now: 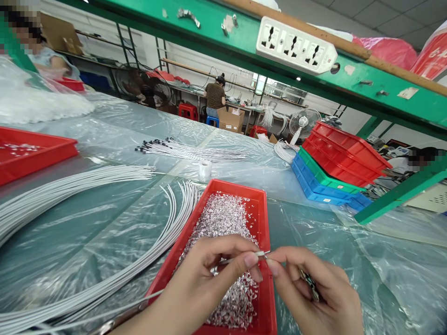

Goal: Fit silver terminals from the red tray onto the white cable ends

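Note:
My left hand pinches a thin white cable between thumb and fingers, close to its end. Thumb and forefinger of my right hand close on the fine tip that sticks out of this cable. A dark, shiny object shows under the curled fingers of my right hand; its kind is unclear. Both hands are above a red tray with many small silvery foil scraps in it. The cable's length runs back under my left wrist to the lower left.
Bundles of white cables lie left of the tray, and a black-tipped bundle behind it. A small white roll stands near the tray's far edge. Stacked bins sit right. A green beam with a power strip crosses above.

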A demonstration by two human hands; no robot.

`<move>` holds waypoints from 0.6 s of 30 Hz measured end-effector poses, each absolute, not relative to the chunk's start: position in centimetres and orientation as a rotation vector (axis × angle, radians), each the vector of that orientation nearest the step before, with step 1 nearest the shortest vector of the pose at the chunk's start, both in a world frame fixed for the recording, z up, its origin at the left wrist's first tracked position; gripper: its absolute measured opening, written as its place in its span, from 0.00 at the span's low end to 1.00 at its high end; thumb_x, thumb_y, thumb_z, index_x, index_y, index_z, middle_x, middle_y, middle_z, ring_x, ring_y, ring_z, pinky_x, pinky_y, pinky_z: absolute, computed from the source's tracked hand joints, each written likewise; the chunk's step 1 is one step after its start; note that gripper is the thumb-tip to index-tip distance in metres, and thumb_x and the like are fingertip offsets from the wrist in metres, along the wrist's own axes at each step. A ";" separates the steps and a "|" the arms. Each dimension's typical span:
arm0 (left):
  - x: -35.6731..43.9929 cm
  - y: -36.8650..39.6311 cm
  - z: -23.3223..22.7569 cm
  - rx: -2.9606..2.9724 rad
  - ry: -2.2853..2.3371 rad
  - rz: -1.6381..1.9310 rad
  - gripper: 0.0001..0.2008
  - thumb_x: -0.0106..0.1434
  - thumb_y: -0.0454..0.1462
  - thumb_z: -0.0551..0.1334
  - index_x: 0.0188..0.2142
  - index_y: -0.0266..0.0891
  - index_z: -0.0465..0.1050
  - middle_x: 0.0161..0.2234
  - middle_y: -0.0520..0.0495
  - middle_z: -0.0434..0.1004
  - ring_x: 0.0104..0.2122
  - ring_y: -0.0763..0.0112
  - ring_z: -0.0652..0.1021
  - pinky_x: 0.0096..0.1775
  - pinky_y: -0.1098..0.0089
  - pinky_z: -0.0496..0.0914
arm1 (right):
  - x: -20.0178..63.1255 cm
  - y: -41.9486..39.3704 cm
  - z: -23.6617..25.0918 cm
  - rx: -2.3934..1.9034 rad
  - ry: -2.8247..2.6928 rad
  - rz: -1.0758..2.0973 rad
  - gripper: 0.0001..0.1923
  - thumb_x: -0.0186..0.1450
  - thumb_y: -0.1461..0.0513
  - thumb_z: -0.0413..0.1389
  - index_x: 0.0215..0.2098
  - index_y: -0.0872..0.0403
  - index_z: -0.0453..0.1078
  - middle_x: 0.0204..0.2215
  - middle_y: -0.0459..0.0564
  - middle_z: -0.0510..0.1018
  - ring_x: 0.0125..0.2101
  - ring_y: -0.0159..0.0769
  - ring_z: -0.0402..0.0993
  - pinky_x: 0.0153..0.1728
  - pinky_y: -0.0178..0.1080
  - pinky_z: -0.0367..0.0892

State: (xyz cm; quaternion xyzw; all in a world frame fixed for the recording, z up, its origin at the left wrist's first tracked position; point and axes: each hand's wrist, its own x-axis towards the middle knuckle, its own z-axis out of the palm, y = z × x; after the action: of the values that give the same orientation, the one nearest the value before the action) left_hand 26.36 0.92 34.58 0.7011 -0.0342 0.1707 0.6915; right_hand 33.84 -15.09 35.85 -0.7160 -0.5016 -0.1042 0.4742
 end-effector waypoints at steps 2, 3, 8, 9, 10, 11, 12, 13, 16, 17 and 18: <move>26.3 0.8 34.6 1.578 -0.081 0.402 0.10 0.66 0.34 0.60 0.33 0.46 0.80 0.26 0.55 0.81 0.29 0.75 0.79 0.33 0.79 0.70 | 33.9 -15.1 35.9 -1.746 -1.232 -0.255 0.10 0.67 0.71 0.53 0.39 0.48 0.68 0.23 0.33 0.70 0.13 0.23 0.56 0.14 0.25 0.56; 26.3 0.7 34.5 1.583 -0.083 0.413 0.10 0.65 0.33 0.60 0.34 0.47 0.81 0.26 0.56 0.81 0.29 0.76 0.79 0.33 0.79 0.71 | 33.9 -15.1 35.9 -1.747 -1.234 -0.257 0.11 0.67 0.71 0.53 0.39 0.48 0.68 0.23 0.33 0.70 0.13 0.23 0.55 0.14 0.25 0.55; 26.3 0.8 34.3 1.591 -0.042 0.501 0.09 0.63 0.32 0.62 0.34 0.47 0.81 0.29 0.56 0.83 0.31 0.75 0.80 0.33 0.79 0.71 | 33.8 -15.2 35.9 -1.748 -1.263 -0.264 0.11 0.66 0.71 0.54 0.39 0.48 0.68 0.19 0.33 0.64 0.13 0.25 0.51 0.12 0.28 0.51; 26.4 1.0 34.2 1.587 -0.012 0.524 0.08 0.63 0.33 0.63 0.34 0.47 0.80 0.29 0.55 0.83 0.31 0.74 0.80 0.34 0.78 0.72 | 33.7 -15.2 35.9 -1.746 -1.273 -0.270 0.11 0.65 0.71 0.53 0.38 0.48 0.68 0.18 0.33 0.63 0.12 0.25 0.51 0.12 0.28 0.50; 26.5 1.1 34.2 1.581 0.020 0.541 0.06 0.62 0.34 0.64 0.33 0.46 0.80 0.30 0.54 0.83 0.31 0.72 0.80 0.34 0.77 0.72 | 33.6 -15.3 36.0 -1.742 -1.279 -0.279 0.11 0.64 0.71 0.53 0.38 0.48 0.68 0.18 0.33 0.63 0.12 0.25 0.51 0.12 0.29 0.50; 26.6 1.3 34.1 1.575 0.045 0.550 0.05 0.62 0.35 0.64 0.33 0.45 0.80 0.29 0.53 0.83 0.32 0.71 0.81 0.34 0.76 0.72 | 33.5 -15.3 36.0 -1.738 -1.280 -0.289 0.11 0.64 0.71 0.53 0.37 0.48 0.68 0.18 0.33 0.64 0.12 0.24 0.51 0.12 0.29 0.50; 26.8 1.4 34.1 1.571 0.056 0.542 0.05 0.62 0.36 0.64 0.33 0.44 0.80 0.29 0.52 0.83 0.32 0.70 0.80 0.34 0.74 0.72 | 33.5 -15.4 36.0 -1.739 -1.274 -0.294 0.11 0.64 0.71 0.53 0.36 0.49 0.69 0.18 0.34 0.65 0.12 0.24 0.51 0.12 0.29 0.50; 26.9 1.6 34.2 1.569 0.053 0.519 0.05 0.62 0.37 0.63 0.33 0.43 0.79 0.28 0.51 0.83 0.30 0.70 0.79 0.33 0.74 0.71 | 33.5 -15.5 36.0 -1.746 -1.260 -0.287 0.10 0.64 0.71 0.53 0.36 0.49 0.69 0.19 0.34 0.66 0.12 0.25 0.51 0.13 0.30 0.50; 26.7 1.7 34.2 1.521 0.011 0.432 0.09 0.66 0.41 0.60 0.36 0.41 0.77 0.27 0.49 0.81 0.21 0.75 0.70 0.24 0.75 0.63 | 34.4 -15.5 36.1 -1.805 -1.178 -0.178 0.06 0.67 0.66 0.53 0.34 0.52 0.71 0.19 0.38 0.67 0.14 0.27 0.53 0.15 0.31 0.50; 26.6 1.6 34.2 1.491 -0.008 0.404 0.10 0.67 0.42 0.58 0.37 0.41 0.76 0.28 0.48 0.81 0.19 0.77 0.66 0.22 0.75 0.60 | 34.9 -15.3 36.2 -1.827 -1.138 -0.135 0.07 0.69 0.64 0.52 0.33 0.53 0.71 0.20 0.40 0.67 0.15 0.28 0.54 0.16 0.31 0.51; 26.4 1.6 34.2 1.458 -0.023 0.380 0.11 0.68 0.43 0.57 0.38 0.40 0.76 0.28 0.48 0.81 0.18 0.77 0.64 0.21 0.74 0.58 | 35.4 -15.1 36.2 -1.838 -1.098 -0.102 0.09 0.69 0.62 0.52 0.33 0.54 0.71 0.20 0.41 0.66 0.16 0.29 0.55 0.17 0.31 0.51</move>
State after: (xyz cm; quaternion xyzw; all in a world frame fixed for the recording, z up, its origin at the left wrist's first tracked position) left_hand 26.39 1.58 34.21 0.6618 -0.0106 0.1727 0.7295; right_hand 35.38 -15.14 36.20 -0.7529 -0.4496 -0.0420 0.4787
